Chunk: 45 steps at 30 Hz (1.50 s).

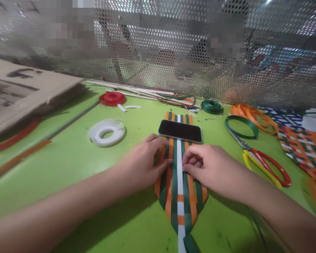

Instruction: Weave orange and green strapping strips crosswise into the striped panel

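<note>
A partly woven piece of orange, green and white flat strips [180, 209] lies on the table, pointed at its near end. A phone [180, 130] with a dark screen rests across its far part. My left hand [147, 160] is over the piece's left side, thumb and forefinger apart, fingertips touching the strips. Opposite, my right hand [208, 161] has its thumb and forefinger pinched together beside the white middle strip. Whatever lies between those fingertips is too small to make out. A folded green strip end [191, 244] sticks out at the near tip.
Scissors [263, 165] with red and yellow handles lie right, by green [241, 127] and orange strip coils [255, 117]. White [106, 133], red [112, 98] and dark green rolls [212, 106] sit farther off. Finished weaving [305, 149] is at right, cardboard [28, 91] at left, perforated metal [160, 45] behind.
</note>
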Tool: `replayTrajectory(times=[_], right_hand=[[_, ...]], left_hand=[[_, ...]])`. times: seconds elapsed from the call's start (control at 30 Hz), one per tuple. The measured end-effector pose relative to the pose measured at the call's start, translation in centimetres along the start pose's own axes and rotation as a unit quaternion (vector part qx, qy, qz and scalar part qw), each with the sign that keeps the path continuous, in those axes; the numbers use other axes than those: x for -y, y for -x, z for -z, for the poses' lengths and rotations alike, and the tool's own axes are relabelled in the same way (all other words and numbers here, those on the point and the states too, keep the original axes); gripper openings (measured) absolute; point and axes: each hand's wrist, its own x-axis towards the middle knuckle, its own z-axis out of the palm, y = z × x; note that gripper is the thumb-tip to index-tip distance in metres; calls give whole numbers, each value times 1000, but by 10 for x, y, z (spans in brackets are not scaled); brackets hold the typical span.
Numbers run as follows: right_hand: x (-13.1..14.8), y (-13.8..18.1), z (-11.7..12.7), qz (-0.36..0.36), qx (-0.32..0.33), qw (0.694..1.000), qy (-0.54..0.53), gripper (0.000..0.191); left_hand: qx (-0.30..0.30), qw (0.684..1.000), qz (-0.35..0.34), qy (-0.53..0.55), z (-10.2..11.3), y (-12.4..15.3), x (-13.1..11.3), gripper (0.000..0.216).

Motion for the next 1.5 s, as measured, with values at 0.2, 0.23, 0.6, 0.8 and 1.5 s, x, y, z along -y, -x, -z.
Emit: replayTrajectory(times=[0.2,0.23,0.6,0.8,1.5], right_hand=[[-1,0,1,-14,-5,1000,-1,16],[-1,0,1,-11,-6,1000,-2,16],[0,0,2,-2,-9,1000,22,14],[-1,1,1,6,-18,999,47,14],[2,1,1,-5,-43,998,53,14]], left_hand=[[2,1000,-14,6,0,2,0,33],[4,1000,-19,7,1,2,0,32],[-5,1000,-26,2,4,3,-3,28],[-8,1000,-26,0,4,2,-3,29],[12,983,-143,-114,6,9,-9,31]])
